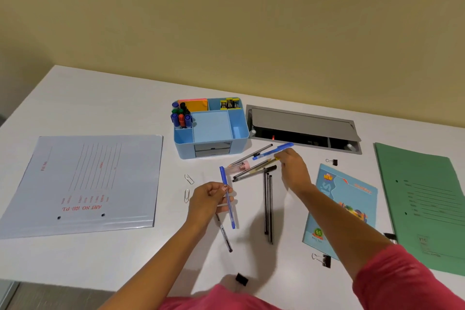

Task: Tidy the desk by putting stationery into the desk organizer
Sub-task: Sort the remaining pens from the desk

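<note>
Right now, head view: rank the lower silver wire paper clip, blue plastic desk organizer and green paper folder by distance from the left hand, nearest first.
1. Lower silver wire paper clip: just left of the left hand, whose fingers hold a blue pen.
2. Blue plastic desk organizer: behind the hand, toward the wall.
3. Green paper folder: far right of the desk.

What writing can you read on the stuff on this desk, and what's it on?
"ART NO. 1011 PL", upside down in red: grey folder
"File No": same folder
"NEW", "65": blue notebook
Print on the green folder: too blurred to read
</note>
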Demonstrator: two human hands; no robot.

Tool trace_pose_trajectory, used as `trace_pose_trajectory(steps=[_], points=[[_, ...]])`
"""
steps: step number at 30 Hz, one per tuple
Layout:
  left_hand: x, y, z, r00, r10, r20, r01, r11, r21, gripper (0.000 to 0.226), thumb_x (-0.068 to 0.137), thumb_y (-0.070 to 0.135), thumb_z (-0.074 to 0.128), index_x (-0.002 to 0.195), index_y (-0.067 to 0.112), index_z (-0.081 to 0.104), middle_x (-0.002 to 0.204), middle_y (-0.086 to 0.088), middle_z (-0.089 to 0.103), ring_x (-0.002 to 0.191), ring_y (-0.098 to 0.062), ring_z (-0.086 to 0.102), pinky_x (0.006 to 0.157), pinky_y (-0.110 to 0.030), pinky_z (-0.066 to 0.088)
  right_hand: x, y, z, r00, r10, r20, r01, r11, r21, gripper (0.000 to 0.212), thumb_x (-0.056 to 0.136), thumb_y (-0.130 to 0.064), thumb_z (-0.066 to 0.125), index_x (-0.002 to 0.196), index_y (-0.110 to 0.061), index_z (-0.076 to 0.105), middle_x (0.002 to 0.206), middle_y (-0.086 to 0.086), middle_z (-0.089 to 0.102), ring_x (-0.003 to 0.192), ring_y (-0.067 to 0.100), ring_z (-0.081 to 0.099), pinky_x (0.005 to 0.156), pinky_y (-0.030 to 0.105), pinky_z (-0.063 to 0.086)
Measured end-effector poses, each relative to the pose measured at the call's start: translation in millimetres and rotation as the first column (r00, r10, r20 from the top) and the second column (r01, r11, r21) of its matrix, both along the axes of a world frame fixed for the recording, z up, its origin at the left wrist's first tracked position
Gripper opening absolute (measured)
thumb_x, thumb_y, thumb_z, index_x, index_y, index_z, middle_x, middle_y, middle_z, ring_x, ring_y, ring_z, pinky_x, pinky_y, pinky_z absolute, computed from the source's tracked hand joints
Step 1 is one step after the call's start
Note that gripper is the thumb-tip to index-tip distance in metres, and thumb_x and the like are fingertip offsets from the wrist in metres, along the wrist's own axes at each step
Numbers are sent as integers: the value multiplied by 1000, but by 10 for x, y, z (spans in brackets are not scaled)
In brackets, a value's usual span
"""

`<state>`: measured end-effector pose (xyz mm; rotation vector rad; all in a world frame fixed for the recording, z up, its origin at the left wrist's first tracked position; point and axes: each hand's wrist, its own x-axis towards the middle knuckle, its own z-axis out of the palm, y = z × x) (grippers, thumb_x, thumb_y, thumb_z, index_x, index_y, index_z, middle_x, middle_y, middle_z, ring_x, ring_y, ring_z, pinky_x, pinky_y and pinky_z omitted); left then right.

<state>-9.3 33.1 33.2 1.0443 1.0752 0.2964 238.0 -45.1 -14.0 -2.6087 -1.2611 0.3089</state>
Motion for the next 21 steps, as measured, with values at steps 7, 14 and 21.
trace_pose_trajectory(steps=[7,14,21], points=[[155,-129,44,998,59,-11,-59,998,18,14,93,14,56,90,11,69,73,5,76,68,-12,73,56,-19,56,53,-211,-19,999,-38,20,38,999,-12,21,87,2,57,105,-8,61,105,10,56,86,20,54,69,21,42],[348,-308,39,998,50,-33,-49,998,40,12,93,15,57,92,12,68,87,-2,74,76,-16,72,63,-22,57,113,-628,-1,985,-64,162,82,991,-106,38,86,5,55,121,-10,47,120,8,50,101,20,48,85,27,44],[588,-427,76,999,6,-44,2,984,176,15,96,20,51,100,9,61,94,-2,74,83,-15,72,74,-26,56,-82,-916,356,998,31,50,-44,957,288,39,78,21,47,100,-9,59,96,7,59,85,14,38,68,23,30]])
